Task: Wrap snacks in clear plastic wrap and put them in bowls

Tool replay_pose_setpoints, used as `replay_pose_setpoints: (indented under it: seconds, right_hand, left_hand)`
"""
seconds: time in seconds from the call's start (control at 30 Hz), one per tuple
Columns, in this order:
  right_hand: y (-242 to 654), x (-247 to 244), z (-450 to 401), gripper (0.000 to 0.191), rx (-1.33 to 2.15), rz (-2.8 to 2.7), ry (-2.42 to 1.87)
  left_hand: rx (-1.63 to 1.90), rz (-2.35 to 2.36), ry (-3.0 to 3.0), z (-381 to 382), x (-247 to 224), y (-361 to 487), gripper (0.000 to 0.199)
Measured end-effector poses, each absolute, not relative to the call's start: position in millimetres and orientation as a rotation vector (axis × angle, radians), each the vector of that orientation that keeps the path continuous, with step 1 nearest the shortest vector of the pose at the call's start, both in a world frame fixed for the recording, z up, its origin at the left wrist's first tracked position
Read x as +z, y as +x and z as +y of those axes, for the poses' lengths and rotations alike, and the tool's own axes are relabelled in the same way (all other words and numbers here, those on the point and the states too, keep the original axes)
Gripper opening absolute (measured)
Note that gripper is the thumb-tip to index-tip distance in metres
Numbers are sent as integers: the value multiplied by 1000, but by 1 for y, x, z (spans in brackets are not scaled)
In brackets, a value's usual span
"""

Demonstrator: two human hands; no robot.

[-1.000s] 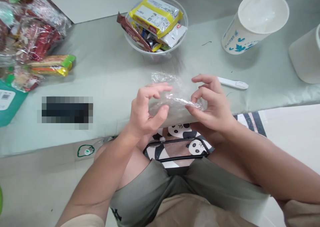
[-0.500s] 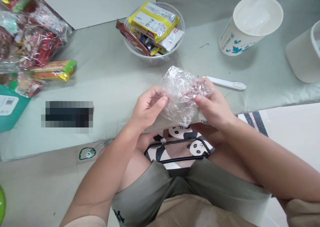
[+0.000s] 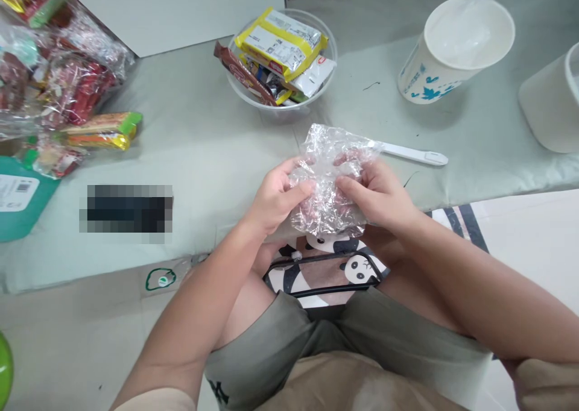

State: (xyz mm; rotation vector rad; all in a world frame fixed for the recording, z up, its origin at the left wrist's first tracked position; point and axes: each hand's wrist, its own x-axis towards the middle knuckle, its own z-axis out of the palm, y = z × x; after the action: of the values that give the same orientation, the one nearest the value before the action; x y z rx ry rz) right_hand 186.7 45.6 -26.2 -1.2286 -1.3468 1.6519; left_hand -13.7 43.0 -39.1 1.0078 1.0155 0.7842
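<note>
A crumpled clear plastic bag (image 3: 328, 188) is stretched between my two hands above the table's front edge. My left hand (image 3: 280, 197) pinches its left side, thumb on top and fingers partly under the film. On the right side my right hand (image 3: 375, 188) grips the same bag, its fingers seen through the plastic. Just behind the right hand lies a white plastic utensil (image 3: 414, 153). A clear round bowl (image 3: 333, 67) of wrapped snacks stands behind the bag, with a yellow and white packet (image 3: 280, 42) on top.
A paper cup (image 3: 420, 79) with plastic inside and a white container (image 3: 549, 103) stand at right. Wrapped snacks (image 3: 76, 91), a teal item (image 3: 27, 218) and a blurred dark object (image 3: 129, 209) lie at left. Below the table edge is a panda-patterned surface (image 3: 321, 272).
My hands have come closer together, and the plastic between them is more bunched up and spread over the fingers. The view has shifted slightly.
</note>
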Motion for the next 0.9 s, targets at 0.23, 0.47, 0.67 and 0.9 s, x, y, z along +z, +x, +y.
replay_pose_setpoints:
  seconds: [0.23,0.47,0.67,0.9]
  right_hand:
    - [192,-33,47,20,1568,-1418,-1109]
    - [195,-32,46,9,1374,-1427,-1090]
    - [201,-33,48,39,1321,-1664,-961]
    - [193,-38,47,25,1092,-1597,-1207]
  left_hand:
    - [810,1079,1002,48,-44,-15,21]
    - [790,919,821,55,-40,-21,17]
    - [731,1006,886,55,-33,-26,41]
    - [820,1034,1036,50,-44,-24,72]
